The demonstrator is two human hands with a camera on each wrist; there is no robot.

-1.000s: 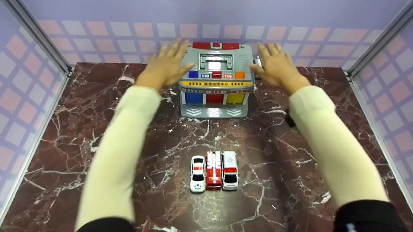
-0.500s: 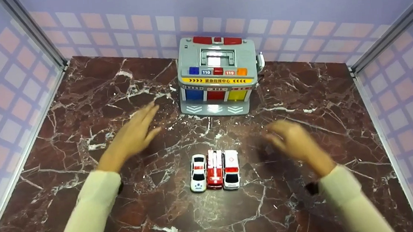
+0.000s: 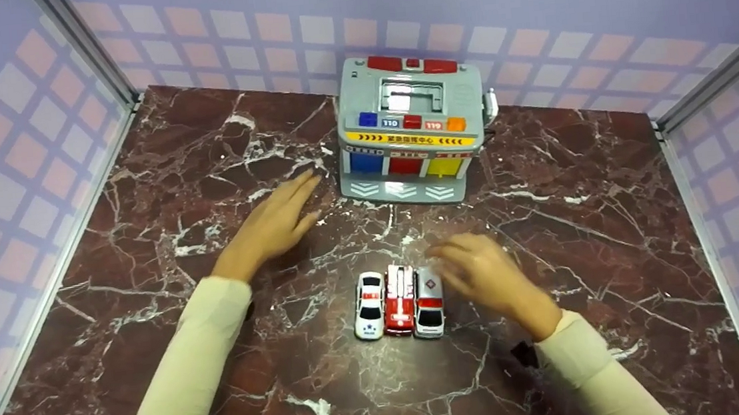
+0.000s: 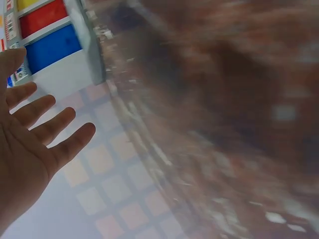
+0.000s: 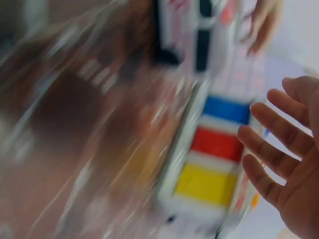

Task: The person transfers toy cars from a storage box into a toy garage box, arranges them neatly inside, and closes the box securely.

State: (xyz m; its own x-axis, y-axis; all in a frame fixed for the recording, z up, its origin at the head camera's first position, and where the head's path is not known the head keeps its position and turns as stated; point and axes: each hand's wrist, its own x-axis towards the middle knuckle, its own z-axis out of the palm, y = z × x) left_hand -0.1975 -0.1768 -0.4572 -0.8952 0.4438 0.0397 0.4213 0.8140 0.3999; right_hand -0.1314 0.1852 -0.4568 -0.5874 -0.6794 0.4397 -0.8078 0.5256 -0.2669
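Three toy vehicles stand side by side on the marble-patterned surface: a white police car (image 3: 369, 311), a red fire truck (image 3: 399, 308) and a white ambulance (image 3: 430, 316). My right hand (image 3: 482, 274) is beside the ambulance, its fingertips overlapping the rear edge in the head view. The fingers (image 5: 271, 154) look spread and hold nothing in the right wrist view. Out to the left, my left hand (image 3: 274, 222) hovers with straight fingers, thumb apart, between the police car and a grey toy emergency station (image 3: 402, 124). The left wrist view shows its fingers (image 4: 60, 119) extended too.
The station stands at the back, near the tiled-pattern wall (image 3: 247, 37). Blue, red and yellow doors (image 3: 406, 165) face the vehicles, and a white handset-like part (image 3: 491, 103) sticks out on its right side. Side walls (image 3: 8, 132) bound the surface.
Both hands have come back from beside the station toward the vehicles. In the last half second the right hand has moved left to the ambulance. The vehicles still stand in their row.
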